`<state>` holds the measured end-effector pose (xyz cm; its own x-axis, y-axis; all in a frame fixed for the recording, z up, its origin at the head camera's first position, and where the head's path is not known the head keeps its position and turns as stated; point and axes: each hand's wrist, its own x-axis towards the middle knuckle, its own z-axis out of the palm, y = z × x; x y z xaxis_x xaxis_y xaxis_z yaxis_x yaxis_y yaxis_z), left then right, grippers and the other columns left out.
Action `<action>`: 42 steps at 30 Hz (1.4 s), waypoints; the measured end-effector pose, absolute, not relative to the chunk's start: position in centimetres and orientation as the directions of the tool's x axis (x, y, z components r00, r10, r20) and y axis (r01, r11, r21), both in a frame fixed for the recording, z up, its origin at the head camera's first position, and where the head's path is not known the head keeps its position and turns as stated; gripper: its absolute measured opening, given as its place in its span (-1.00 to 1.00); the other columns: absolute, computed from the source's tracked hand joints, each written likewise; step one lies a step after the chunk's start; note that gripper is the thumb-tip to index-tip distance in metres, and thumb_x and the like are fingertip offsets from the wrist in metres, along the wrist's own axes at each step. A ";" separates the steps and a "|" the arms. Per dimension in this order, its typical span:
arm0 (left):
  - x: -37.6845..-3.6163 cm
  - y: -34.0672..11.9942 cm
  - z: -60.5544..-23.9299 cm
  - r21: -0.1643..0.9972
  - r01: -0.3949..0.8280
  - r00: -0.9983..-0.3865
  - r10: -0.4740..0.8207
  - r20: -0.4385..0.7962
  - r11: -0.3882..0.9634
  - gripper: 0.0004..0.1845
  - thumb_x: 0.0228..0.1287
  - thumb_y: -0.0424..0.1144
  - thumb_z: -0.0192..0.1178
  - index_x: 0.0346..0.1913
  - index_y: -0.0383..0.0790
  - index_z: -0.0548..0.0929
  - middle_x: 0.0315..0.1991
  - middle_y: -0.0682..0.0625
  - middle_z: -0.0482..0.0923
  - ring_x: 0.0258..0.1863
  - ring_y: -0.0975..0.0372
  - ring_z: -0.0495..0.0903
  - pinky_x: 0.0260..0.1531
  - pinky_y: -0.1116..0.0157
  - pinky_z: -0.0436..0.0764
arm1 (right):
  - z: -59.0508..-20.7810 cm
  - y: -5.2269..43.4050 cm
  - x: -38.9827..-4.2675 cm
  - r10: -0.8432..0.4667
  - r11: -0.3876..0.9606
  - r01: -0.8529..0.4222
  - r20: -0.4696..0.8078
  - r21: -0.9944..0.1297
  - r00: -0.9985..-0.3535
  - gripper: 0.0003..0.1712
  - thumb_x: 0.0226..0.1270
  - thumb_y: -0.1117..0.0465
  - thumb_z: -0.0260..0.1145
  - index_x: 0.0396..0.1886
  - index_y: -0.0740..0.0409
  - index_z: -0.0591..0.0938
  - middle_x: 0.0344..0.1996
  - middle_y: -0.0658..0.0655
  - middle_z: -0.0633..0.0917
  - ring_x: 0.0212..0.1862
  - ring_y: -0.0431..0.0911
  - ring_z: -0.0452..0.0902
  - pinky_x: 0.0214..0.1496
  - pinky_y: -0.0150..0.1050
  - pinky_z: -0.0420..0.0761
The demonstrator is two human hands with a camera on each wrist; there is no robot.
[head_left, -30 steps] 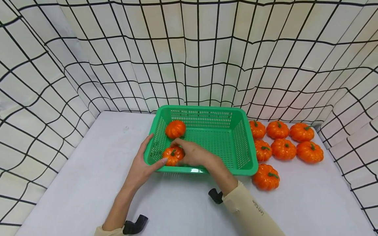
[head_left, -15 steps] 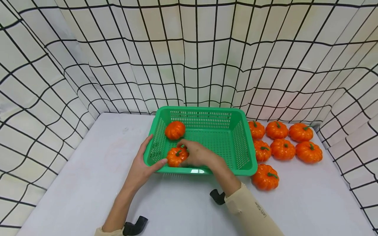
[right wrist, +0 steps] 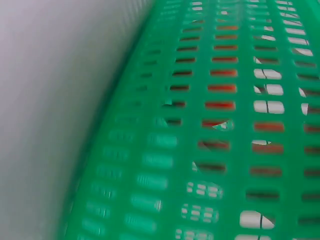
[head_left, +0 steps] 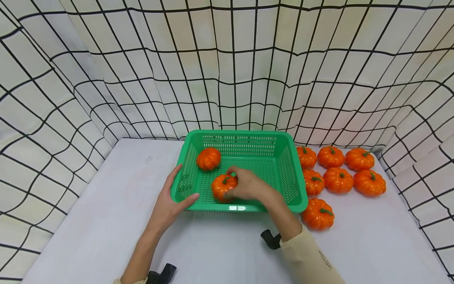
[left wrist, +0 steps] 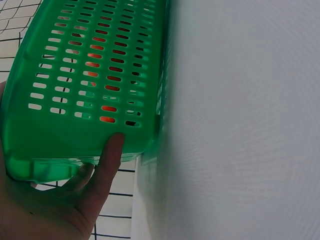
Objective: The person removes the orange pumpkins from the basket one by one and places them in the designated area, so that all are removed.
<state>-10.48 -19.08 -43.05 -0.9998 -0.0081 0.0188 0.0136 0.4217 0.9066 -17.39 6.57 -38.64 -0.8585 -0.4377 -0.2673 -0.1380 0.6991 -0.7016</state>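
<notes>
A green plastic basket (head_left: 259, 167) with slotted walls stands on the white table. My left hand (head_left: 166, 201) holds its front left corner, the thumb over the front rim and the fingers along the left side. In the left wrist view, a fingertip of that hand (left wrist: 102, 185) presses the outer wall. Inside the basket, my right hand (head_left: 250, 185) grips an orange pumpkin (head_left: 220, 188) with a green stem near the front wall, thumb in front and fingers behind. Another pumpkin (head_left: 208, 159) lies at the back left of the basket. Orange shows through the slots (right wrist: 222, 72) in the right wrist view.
Several more orange pumpkins (head_left: 338, 180) lie on the table right of the basket, mostly in two rows. One pumpkin (head_left: 318, 214) sits nearer, by the basket's front right corner. White walls with black netting (head_left: 244, 79) enclose the table at the back and sides.
My right hand has moved the pumpkin rightward inside the basket, away from my left thumb. My left hand stays at the basket's corner.
</notes>
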 end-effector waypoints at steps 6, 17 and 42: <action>-10.4 -19.2 -43.1 0.909 0.017 -1.000 -0.009 0.023 0.416 0.04 0.26 -0.01 0.44 0.67 0.35 0.01 0.71 -0.04 -0.02 0.63 -0.11 0.12 0.50 -0.34 0.23 | -38.1 8.2 -17.0 -0.407 0.662 -0.145 -0.191 -0.735 -0.893 -0.23 0.16 0.02 0.58 0.36 -0.04 0.51 0.22 0.16 0.63 0.12 0.02 0.58 0.17 -0.06 0.70; -10.6 -19.2 -43.1 0.911 0.017 -1.000 -0.004 0.020 0.412 0.04 0.27 -0.01 0.43 0.67 0.31 0.01 0.71 -0.07 -0.02 0.64 -0.13 0.09 0.51 -0.35 0.19 | -37.1 11.2 -16.5 -0.403 0.552 -0.200 -0.049 -0.809 -0.914 -0.22 0.23 0.02 0.56 0.43 -0.14 0.47 0.27 0.08 0.58 0.07 0.06 0.62 0.06 -0.14 0.72; -10.6 -19.1 -43.1 0.909 0.014 -1.000 -0.010 0.020 0.417 0.03 0.27 0.01 0.43 0.67 0.32 0.02 0.71 -0.07 -0.01 0.64 -0.12 0.10 0.51 -0.34 0.20 | -37.2 16.2 -14.9 -0.319 0.415 -0.261 0.130 -0.872 -0.939 -0.18 0.30 0.10 0.54 0.51 -0.22 0.42 0.42 0.04 0.46 0.10 0.05 0.61 0.20 0.10 0.69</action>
<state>-10.61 -19.13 -43.14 -0.9998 -0.0102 0.0196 0.0136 0.4171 0.9088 -14.95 16.18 -37.22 -0.9390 -0.3186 0.1295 -0.2610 0.4149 -0.8716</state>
